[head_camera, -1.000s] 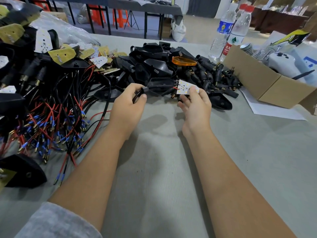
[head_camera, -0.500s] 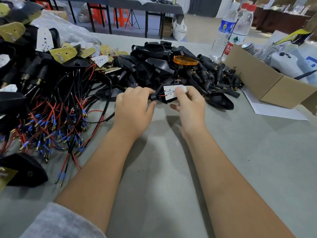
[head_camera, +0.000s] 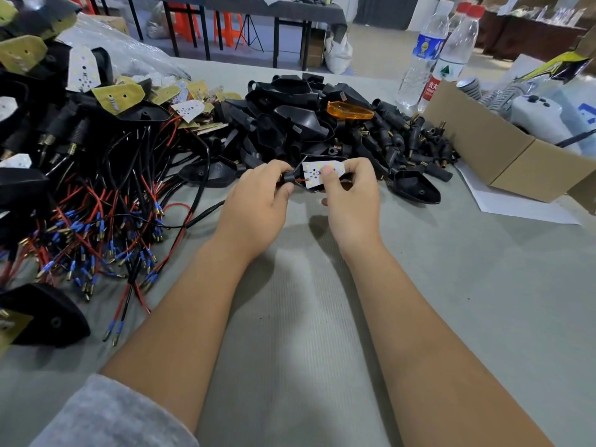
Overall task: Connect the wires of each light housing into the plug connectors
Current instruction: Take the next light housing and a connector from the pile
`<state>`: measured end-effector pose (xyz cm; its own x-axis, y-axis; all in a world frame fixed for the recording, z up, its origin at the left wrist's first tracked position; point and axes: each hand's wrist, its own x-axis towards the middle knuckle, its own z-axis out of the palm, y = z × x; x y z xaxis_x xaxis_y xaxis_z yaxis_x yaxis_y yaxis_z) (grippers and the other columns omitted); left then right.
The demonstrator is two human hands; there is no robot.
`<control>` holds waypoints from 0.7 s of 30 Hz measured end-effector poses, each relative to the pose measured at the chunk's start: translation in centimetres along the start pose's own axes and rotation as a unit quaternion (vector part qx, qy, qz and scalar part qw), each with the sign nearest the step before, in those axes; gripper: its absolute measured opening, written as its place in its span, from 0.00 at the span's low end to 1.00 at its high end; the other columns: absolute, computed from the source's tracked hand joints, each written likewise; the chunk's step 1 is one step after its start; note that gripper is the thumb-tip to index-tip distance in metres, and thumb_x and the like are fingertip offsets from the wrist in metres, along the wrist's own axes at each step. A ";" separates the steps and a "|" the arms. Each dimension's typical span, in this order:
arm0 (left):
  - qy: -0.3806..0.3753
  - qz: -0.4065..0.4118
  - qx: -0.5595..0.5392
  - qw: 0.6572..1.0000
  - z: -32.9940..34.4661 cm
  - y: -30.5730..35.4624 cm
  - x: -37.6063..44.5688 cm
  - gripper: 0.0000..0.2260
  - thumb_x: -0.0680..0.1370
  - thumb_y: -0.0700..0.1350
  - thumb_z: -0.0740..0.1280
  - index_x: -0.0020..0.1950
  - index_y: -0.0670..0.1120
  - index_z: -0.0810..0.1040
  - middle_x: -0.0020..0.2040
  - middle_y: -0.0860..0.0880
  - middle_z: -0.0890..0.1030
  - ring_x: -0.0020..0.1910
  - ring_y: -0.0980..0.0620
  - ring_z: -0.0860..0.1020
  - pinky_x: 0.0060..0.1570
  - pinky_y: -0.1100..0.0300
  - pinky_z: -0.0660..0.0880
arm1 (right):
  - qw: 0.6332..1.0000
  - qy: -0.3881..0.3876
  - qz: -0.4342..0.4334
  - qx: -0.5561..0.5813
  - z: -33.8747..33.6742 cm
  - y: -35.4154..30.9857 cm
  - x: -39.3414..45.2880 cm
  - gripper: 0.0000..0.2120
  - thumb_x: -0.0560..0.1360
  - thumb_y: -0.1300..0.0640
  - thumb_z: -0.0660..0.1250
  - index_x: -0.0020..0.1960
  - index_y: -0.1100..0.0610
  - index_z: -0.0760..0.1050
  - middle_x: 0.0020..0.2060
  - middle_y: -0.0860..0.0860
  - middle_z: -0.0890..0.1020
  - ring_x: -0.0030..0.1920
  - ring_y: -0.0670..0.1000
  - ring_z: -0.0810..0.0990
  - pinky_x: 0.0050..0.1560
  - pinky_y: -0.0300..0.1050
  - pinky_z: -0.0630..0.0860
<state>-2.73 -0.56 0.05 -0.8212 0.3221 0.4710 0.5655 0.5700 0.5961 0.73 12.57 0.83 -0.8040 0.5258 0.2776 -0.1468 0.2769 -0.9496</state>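
Note:
A black light housing with a white LED board [head_camera: 314, 174] in it is held between both hands, just in front of a pile of black housings [head_camera: 290, 124]. My right hand [head_camera: 350, 195] grips the housing, its thumb pressing on the board. My left hand [head_camera: 258, 201] pinches the black stem at the housing's left end, where a short red wire shows. A black cable runs from under the left hand to the left.
A tangle of red and black wires with blue-sleeved terminals [head_camera: 96, 227] covers the left side. Black plug connectors [head_camera: 416, 140] lie beside an open cardboard box [head_camera: 503, 150]. Two water bottles [head_camera: 432, 53] stand behind. An orange lens [head_camera: 350, 111] sits on the pile.
Both hands have drawn together. The LED board now sits inside the black housing, with the right thumb on top of it, and the left hand has closed on the housing's stem.

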 end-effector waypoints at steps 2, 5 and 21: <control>-0.001 0.009 -0.004 1.000 0.0 0.0 0.0 0.08 0.80 0.42 0.62 0.59 0.44 0.75 0.46 0.48 0.78 0.47 0.45 0.74 0.51 0.43 0.72 | 1.000 0.021 -0.001 0.000 0.0 0.0 -0.1 0.09 0.78 0.57 0.67 0.48 0.53 0.67 0.38 0.44 0.72 0.37 0.44 0.72 0.49 0.60 0.78; 0.005 0.025 -0.010 1.000 -0.1 -0.1 -0.1 0.08 0.80 0.42 0.62 0.59 0.45 0.75 0.45 0.49 0.78 0.45 0.46 0.74 0.48 0.44 0.72 | 0.998 0.067 0.002 0.010 -0.1 0.0 -0.1 0.18 0.74 0.59 0.72 0.52 0.54 0.61 0.37 0.46 0.71 0.35 0.49 0.74 0.45 0.60 0.79; 0.117 0.014 -0.101 0.988 -0.8 0.4 -0.6 0.09 0.79 0.41 0.60 0.51 0.50 0.80 0.35 0.50 0.80 0.35 0.50 0.78 0.40 0.49 0.76 | 0.927 0.028 0.165 0.336 -1.5 0.0 1.3 0.05 0.78 0.65 0.66 0.45 0.61 0.71 0.35 0.56 0.82 0.27 0.49 0.80 0.30 0.39 0.77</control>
<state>-1.96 -1.08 0.55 -0.7784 0.1395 0.6121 0.6109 0.3929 0.6874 0.54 14.48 1.45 -0.8407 0.5386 -0.0551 -0.2391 -0.4606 -0.8548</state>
